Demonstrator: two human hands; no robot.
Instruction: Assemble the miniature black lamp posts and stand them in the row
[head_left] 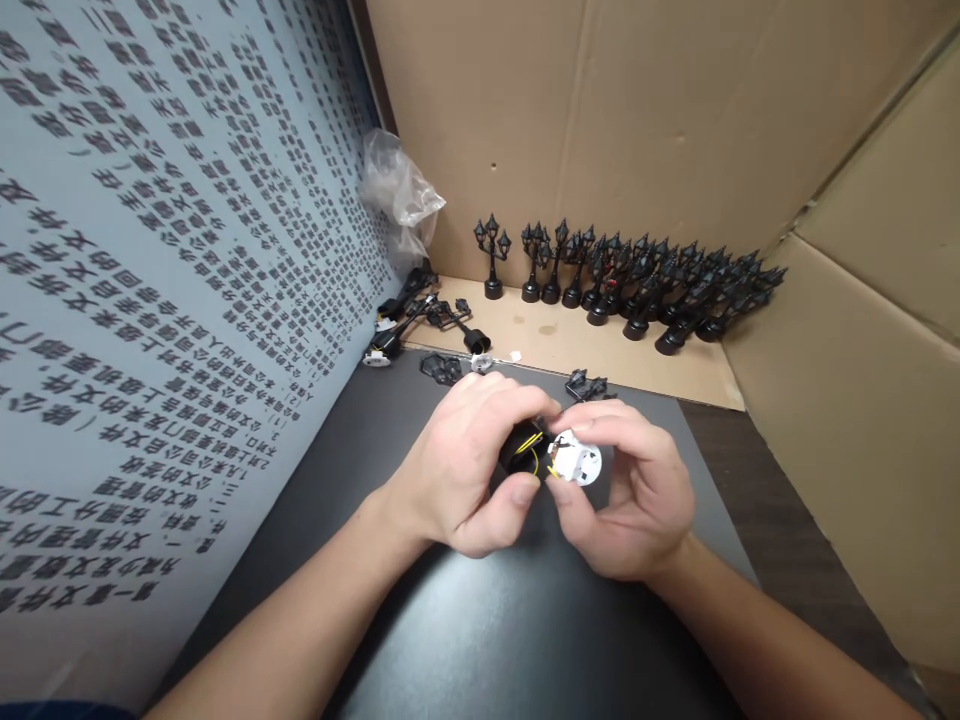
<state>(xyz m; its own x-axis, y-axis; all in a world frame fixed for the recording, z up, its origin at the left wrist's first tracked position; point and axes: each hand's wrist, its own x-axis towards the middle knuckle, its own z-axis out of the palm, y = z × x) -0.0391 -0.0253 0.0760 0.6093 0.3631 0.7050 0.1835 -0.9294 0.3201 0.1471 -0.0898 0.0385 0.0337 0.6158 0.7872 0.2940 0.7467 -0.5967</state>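
Note:
My left hand (469,465) is wrapped around the hollow black base (514,462) of a miniature street lamp, its opening turned to the right. Yellow wires (531,442) show inside that opening. Between the thumb and fingers of my right hand (637,490) is a white round battery holder (586,464), tilted and apart from the base by a small gap. Lamp heads (586,386) appear just beyond my right fingers; whether they belong to the held lamp I cannot tell.
Finished-looking black lamps (637,280) stand crowded along the cardboard at the back. Several loose lamps (450,318) and a white cap (481,363) lie at the back left, below a clear plastic bag (401,190). A printed sheet (187,250) walls the left, cardboard (877,330) the right.

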